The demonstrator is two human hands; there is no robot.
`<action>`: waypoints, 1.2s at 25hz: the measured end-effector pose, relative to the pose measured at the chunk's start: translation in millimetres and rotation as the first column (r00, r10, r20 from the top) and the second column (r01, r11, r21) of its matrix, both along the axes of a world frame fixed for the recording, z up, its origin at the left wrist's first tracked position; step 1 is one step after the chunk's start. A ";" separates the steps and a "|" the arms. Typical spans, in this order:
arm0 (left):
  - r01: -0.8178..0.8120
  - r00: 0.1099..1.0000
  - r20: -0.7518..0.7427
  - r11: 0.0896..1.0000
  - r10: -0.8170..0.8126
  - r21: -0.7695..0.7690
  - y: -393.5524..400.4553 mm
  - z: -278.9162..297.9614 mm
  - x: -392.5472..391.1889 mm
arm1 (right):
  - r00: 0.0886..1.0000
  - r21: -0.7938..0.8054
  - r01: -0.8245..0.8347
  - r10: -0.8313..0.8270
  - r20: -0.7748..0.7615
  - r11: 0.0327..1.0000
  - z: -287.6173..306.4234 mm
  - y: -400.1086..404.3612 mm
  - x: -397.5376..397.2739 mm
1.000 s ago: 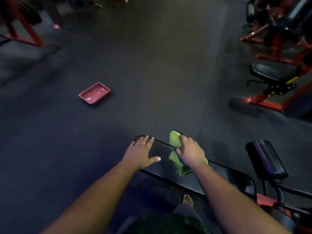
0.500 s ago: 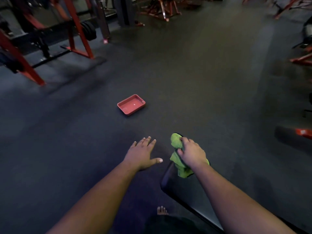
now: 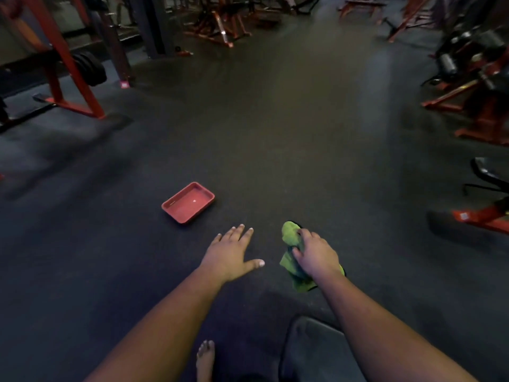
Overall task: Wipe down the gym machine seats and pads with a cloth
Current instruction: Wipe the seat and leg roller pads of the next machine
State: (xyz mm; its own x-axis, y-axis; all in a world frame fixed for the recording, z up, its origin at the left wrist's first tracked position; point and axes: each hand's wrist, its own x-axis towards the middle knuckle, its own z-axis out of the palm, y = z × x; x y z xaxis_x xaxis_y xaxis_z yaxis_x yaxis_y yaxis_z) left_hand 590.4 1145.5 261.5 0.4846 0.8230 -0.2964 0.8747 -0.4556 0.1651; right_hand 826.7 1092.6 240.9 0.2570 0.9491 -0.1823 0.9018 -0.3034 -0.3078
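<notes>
On a dark gym floor, seen from a head-worn camera looking down, two bare arms reach forward. The right hand (image 3: pixel 316 256) clutches a bunched green cloth (image 3: pixel 292 238), fingers curled around it, held in the air above the floor. The left hand (image 3: pixel 230 256) is spread flat with fingers straight, holding nothing. A black padded seat (image 3: pixel 311 351) sits at the bottom edge, below the right forearm, apart from the cloth. A red tray (image 3: pixel 188 202) lies on the floor ahead. Red-framed machines (image 3: pixel 479 95) with black pads stand well away around the room. Judging by this, the cloth is off the seat and no wiping is under way; the many other pads likely remain to do.
</notes>
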 end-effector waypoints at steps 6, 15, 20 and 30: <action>0.242 0.970 0.020 0.970 -0.242 0.024 134.6 6.7 20.2 | 0.967 0.011 0.246 -0.246 0.065 0.969 21.9 65.3 0.4; 0.549 0.836 -0.007 0.836 -0.549 0.031 272.9 21.4 160.7 | 0.826 0.078 0.558 -0.562 0.044 0.826 27.4 132.6 88.5; 0.642 0.766 -0.042 0.765 -0.641 0.042 348.7 20.5 284.3 | 0.757 0.083 0.651 -0.653 -0.004 0.754 15.0 190.2 191.1; 0.769 0.638 0.027 0.639 -0.769 0.026 478.1 19.6 497.9 | 0.643 0.066 0.761 -0.764 0.058 0.646 30.6 307.2 370.1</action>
State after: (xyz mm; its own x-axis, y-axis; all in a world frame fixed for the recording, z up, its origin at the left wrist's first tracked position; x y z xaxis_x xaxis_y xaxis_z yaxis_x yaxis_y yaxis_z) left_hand 1088.4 1623.6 281.1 0.9530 0.1517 -0.2623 0.2019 -0.9633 0.1767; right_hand 1196.8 1399.8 271.4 0.9033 0.4163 -0.1039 0.3763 -0.8849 -0.2745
